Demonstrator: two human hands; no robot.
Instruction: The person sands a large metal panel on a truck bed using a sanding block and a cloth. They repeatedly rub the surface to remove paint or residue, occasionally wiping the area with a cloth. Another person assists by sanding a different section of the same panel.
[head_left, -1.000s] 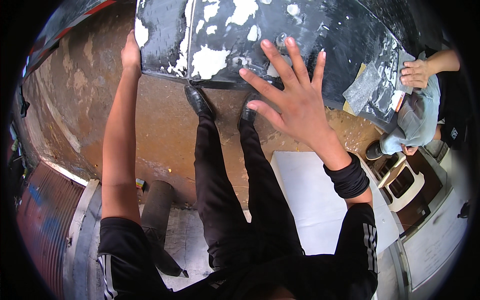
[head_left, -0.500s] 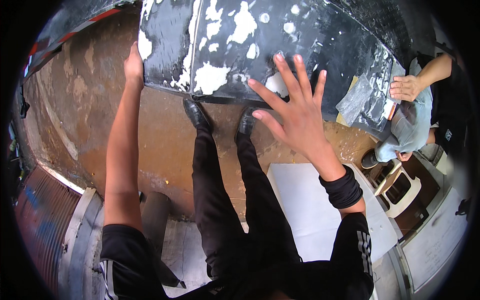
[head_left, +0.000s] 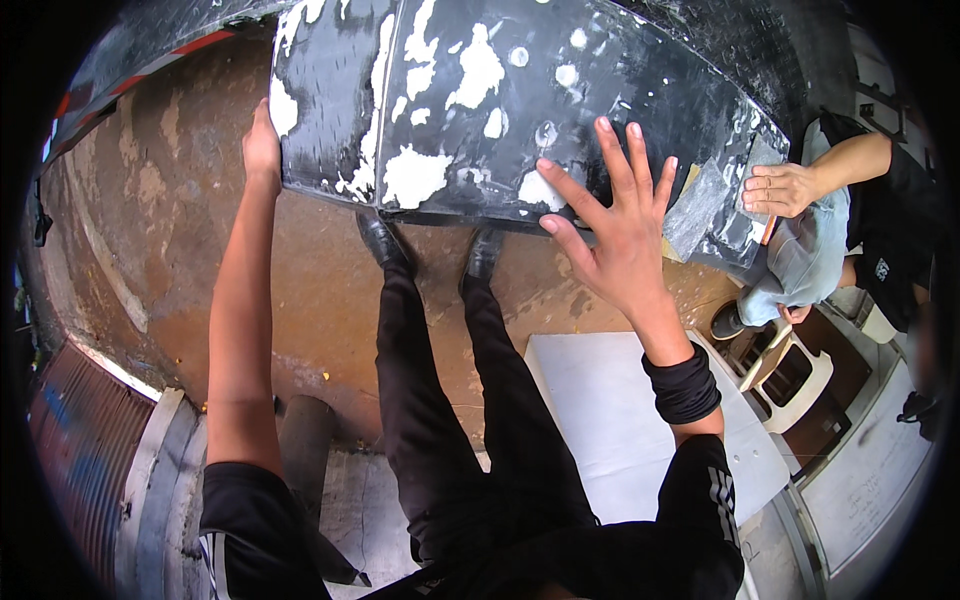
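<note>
A large dark panel [head_left: 325, 110] with irregular white patches spans the top of the view, seamed near its left end. At its left edge, my left hand [head_left: 262, 150] grips the side, its fingers mostly hidden behind that edge. My right hand [head_left: 628, 240] is spread wide with the palm down over the panel's near part. Whether the palm touches the surface is hard to tell. To the right of it, a translucent grey sheet [head_left: 697, 212] lies on the panel, with a yellowish strip along its side.
At right, another person's hand [head_left: 782, 190] rests on a grey piece at the panel's end. Below stand a white board [head_left: 610, 410] and a pale plastic chair [head_left: 800, 390]. A dark cylinder [head_left: 305, 440] and corrugated metal [head_left: 85, 430] are lower left, on the brown floor [head_left: 330, 300].
My right hand has slid rightward over the panel, its fingers still spread. My left hand keeps its place on the edge. The other person's hand has moved slightly left.
</note>
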